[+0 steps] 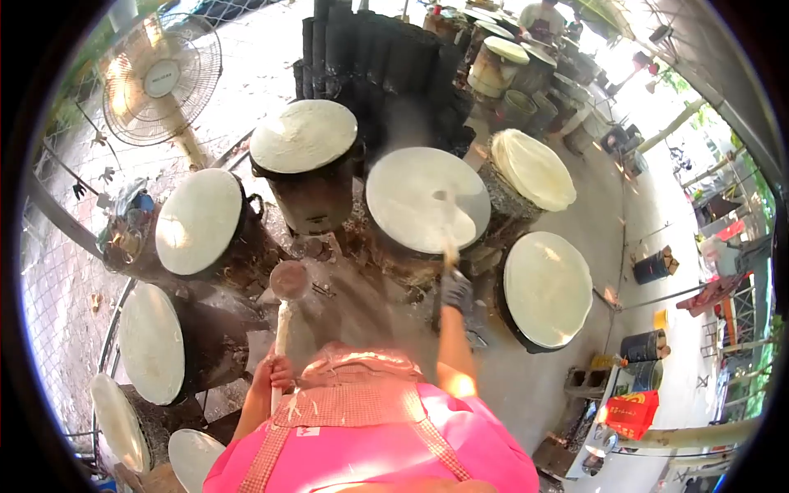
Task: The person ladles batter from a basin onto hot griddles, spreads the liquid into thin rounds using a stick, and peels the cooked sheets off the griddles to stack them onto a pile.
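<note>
My left hand (276, 374), bare, is closed around the pale handle of a ladle (283, 329). The ladle's round reddish-brown bowl points away from me. My right hand (454, 292), in a dark glove, grips a light-handled tool (449, 245) that reaches over a round griddle (390, 197) in front of me. The head of that tool is blurred, so its kind is unclear. Pale batter covers part of the griddle, and haze hangs above it. To the right, a pale round sheet (534, 168) lies on a stand, its edge drooping.
Several drum stoves with pale round tops surround me, including ones at the left (199, 222), back left (304, 135) and right (548, 289). Dark cylinders (378, 66) are stacked behind. A fan (162, 80) stands far left, a red bag (631, 413) at right. Another person (542, 18) is far back.
</note>
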Available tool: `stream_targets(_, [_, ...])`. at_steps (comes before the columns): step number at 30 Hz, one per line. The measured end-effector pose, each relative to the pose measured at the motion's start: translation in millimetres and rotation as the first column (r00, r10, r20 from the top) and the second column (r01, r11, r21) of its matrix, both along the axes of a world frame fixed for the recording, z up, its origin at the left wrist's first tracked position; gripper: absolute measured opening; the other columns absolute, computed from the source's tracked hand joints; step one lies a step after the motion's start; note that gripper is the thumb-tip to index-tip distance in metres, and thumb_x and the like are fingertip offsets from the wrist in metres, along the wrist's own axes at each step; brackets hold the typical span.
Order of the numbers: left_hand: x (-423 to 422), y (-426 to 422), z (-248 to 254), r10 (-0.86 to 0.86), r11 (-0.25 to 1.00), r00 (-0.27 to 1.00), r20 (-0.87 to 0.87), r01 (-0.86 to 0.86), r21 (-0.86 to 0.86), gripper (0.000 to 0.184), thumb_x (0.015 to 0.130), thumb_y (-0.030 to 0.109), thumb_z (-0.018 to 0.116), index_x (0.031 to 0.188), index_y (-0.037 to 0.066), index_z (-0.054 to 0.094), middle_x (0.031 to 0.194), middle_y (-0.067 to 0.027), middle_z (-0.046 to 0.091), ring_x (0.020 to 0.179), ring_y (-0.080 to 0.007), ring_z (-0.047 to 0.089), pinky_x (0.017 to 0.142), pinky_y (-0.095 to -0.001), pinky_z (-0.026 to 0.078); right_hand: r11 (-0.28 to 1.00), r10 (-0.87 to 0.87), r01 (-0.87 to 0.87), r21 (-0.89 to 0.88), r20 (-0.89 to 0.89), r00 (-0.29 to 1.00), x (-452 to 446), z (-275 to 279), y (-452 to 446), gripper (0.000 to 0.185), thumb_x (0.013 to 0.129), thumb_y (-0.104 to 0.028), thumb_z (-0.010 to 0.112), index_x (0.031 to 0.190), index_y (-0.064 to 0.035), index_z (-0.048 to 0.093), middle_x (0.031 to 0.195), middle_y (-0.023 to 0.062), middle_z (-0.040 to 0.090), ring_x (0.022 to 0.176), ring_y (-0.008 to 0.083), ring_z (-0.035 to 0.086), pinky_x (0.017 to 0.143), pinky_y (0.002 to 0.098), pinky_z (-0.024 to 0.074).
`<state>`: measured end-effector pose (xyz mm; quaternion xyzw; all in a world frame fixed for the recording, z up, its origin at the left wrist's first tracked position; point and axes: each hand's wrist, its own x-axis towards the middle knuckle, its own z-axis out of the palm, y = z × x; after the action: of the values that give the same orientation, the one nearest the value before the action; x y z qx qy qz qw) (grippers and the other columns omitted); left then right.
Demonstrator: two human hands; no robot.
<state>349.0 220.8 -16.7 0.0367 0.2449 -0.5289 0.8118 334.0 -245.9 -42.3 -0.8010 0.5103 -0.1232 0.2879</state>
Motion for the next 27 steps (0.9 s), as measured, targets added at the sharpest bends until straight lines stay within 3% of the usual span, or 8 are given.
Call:
stream_targets(4, [6.7, -30.6, 20.5, -0.04, 0.998, 0.995, -0.09, 0.044, 0.034, 0.033, 0.089, 0.024, 0.035, 0.06, 0.01, 0.032, 0.049, 0.0028, 0.027, 0.039, -0.0077, 0.028, 0.036, -0.023, 0.028, 0.694, 0.078, -0.352, -0.628, -0.421, 0.904, 9.7, -128.9, 12.4, 0.032, 0.079, -0.033, 0.043, 0.081, -0.0063, 0.06, 0.069, 0.017, 0.059, 0.064, 0.0317, 0.058, 0.056, 0.0393, 0.0441])
stream_targets(8, [12.6, -26.7, -1.0, -0.124, 0.986, 0.991, 0.06, 0.115, 0.123, 0.034, 0.09, 0.026, 0.033, 0.059, 0.012, 0.032, 0.047, 0.0032, 0.026, 0.038, -0.0082, 0.026, 0.035, -0.0231, 0.026, 0.986, 0.166, -0.152, -0.072, 0.249, 0.954, -29.0, -53.6, -57.1, 0.029, 0.081, -0.028, 0.042, 0.074, -0.0059, 0.058, 0.058, 0.0129, 0.057, 0.054, 0.0318, 0.054, 0.048, 0.0376, 0.0432])
stream_targets(14, [24.0, -78.7, 7.3, -0.092, 0.993, 0.985, -0.147, 0.102, 0.064, 0.023, 0.088, 0.019, 0.04, 0.067, 0.009, 0.037, 0.052, 0.0027, 0.03, 0.04, -0.0068, 0.029, 0.036, -0.0215, 0.027, 0.83, 0.372, -0.371, -0.417, -0.081, 0.924, -25.8, -63.4, -30.3, 0.024, 0.08, -0.024, 0.047, 0.074, -0.0041, 0.06, 0.074, 0.0136, 0.061, 0.071, 0.0289, 0.058, 0.059, 0.0377, 0.043])
stream_targets(19, [18.6, -109.0, -5.0, -0.11, 0.972, 0.985, -0.13, 0.134, 0.193, 0.022, 0.085, 0.021, 0.045, 0.065, 0.012, 0.039, 0.054, 0.0028, 0.031, 0.039, -0.0066, 0.029, 0.032, -0.0197, 0.026, 0.997, 0.046, -0.022, -0.08, 0.317, 0.947, -35.7, -62.1, -107.4, 0.036, 0.078, -0.037, 0.049, 0.096, -0.0076, 0.06, 0.087, 0.0213, 0.058, 0.081, 0.0349, 0.056, 0.068, 0.0427, 0.043])
stream_targets(20, [16.7, -111.1, -4.1, -0.115, 0.957, 0.986, -0.121, 0.143, 0.253, 0.022, 0.084, 0.022, 0.047, 0.065, 0.013, 0.04, 0.055, 0.003, 0.03, 0.039, -0.0065, 0.029, 0.03, -0.019, 0.025, 0.989, -0.077, 0.071, 0.127, 0.039, 0.996, -4.1, -31.1, -133.4, 0.04, 0.077, -0.04, 0.048, 0.093, -0.0061, 0.06, 0.088, 0.0215, 0.058, 0.083, 0.036, 0.055, 0.069, 0.042, 0.0431])
stream_targets(24, [8.9, -118.8, 5.2, -0.194, 0.955, 0.979, -0.061, 0.203, 0.216, 0.024, 0.086, 0.022, 0.044, 0.066, 0.011, 0.037, 0.053, 0.0033, 0.028, 0.04, -0.0061, 0.028, 0.035, -0.0206, 0.026, 0.99, 0.103, -0.081, -0.117, 0.194, 0.976, 99.0, -55.7, -240.8, 0.035, 0.074, -0.033, 0.05, 0.084, -0.0013, 0.06, 0.079, 0.0201, 0.059, 0.074, 0.0347, 0.057, 0.062, 0.0391, 0.0439])
stream_targets(25, [9.0, -116.1, 10.4, -0.207, 0.956, 0.978, -0.026, 0.208, 0.205, 0.026, 0.087, 0.023, 0.043, 0.065, 0.011, 0.036, 0.052, 0.0034, 0.027, 0.04, -0.0059, 0.028, 0.036, -0.0201, 0.027, 0.946, -0.087, -0.1, 0.308, 0.541, 0.836, 78.9, 10.9, -205.2, 0.033, 0.076, -0.03, 0.049, 0.083, -0.0006, 0.061, 0.076, 0.0165, 0.062, 0.071, 0.0298, 0.059, 0.064, 0.0367, 0.0439])
stream_targets(27, [8.6, -111.3, 15.8, -0.222, 0.96, 0.975, 0.015, 0.216, 0.176, 0.028, 0.087, 0.024, 0.043, 0.064, 0.01, 0.035, 0.05, 0.0035, 0.026, 0.04, -0.0058, 0.028, 0.037, -0.0198, 0.027, 0.933, -0.212, 0.089, 0.348, 0.334, 0.918, 65.0, 4.5, -173.1, 0.039, 0.08, -0.038, 0.043, 0.093, -0.0047, 0.061, 0.088, 0.0136, 0.062, 0.077, 0.0247, 0.059, 0.067, 0.034, 0.0436])
